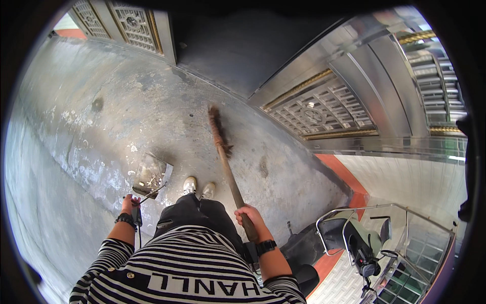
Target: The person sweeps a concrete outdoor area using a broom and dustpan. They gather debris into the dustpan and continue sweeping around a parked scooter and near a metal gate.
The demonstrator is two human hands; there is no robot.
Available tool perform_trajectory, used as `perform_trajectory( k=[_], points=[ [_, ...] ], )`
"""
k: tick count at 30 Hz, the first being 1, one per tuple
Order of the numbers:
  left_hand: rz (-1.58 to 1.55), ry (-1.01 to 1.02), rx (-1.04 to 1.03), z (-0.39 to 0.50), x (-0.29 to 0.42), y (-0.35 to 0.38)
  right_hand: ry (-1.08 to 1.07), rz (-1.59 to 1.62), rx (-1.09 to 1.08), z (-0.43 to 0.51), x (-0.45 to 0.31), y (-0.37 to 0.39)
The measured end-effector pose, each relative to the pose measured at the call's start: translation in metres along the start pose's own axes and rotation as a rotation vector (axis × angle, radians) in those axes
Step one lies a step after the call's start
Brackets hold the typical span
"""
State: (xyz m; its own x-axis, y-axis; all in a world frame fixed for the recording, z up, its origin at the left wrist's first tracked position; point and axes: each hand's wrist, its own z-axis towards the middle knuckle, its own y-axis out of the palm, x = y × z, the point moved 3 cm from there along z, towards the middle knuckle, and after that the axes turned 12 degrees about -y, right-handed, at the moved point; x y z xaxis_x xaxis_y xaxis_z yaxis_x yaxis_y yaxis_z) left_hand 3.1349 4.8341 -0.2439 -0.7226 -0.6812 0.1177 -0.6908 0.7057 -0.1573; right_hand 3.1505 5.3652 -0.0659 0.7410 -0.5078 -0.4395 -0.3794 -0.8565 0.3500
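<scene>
My right hand (250, 220) grips the wooden handle of a broom (231, 176). Its brown fibre head (217, 127) is at the concrete floor (133, 98), pointing away from me towards the doorway. On my left, my left hand (131, 204) is closed around the thin handle of a metal dustpan (167, 173). Small bits of debris (153, 181) lie in the pan, which is low, at or just above the floor. Both my shoes stand between the pan and the broom.
An ornate metal door (319, 112) stands at the right of a dark doorway (228, 49); another door panel (133, 24) is at the upper left. An electric scooter (357, 235) is parked at the lower right beside a tiled wall (410, 178). Dark stains mark the floor.
</scene>
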Motion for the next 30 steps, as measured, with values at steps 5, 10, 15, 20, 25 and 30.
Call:
perform_trajectory(
  k=[5,10,15,20,25,30],
  points=[
    [-0.02,0.06,0.104,-0.019,0.019,0.007,-0.096,0.108,0.225,-0.048,0.044,-0.063],
    [0.259,0.229,0.116,-0.068,0.055,0.025,0.091,0.318,0.323,-0.041,0.094,-0.139],
    [0.184,0.256,0.14,-0.091,0.094,0.033,0.254,0.633,0.486,-0.013,0.148,-0.195],
    [0.168,0.285,0.105,-0.094,0.141,0.041,0.243,0.458,0.612,0.041,0.166,-0.165],
    [0.424,0.266,0.134,-0.072,0.2,0.067,0.176,0.524,0.55,0.102,0.141,-0.047],
    [0.582,0.226,0.104,-0.045,0.255,0.083,0.123,0.509,0.267,0.151,0.111,0.129]
  ],
)
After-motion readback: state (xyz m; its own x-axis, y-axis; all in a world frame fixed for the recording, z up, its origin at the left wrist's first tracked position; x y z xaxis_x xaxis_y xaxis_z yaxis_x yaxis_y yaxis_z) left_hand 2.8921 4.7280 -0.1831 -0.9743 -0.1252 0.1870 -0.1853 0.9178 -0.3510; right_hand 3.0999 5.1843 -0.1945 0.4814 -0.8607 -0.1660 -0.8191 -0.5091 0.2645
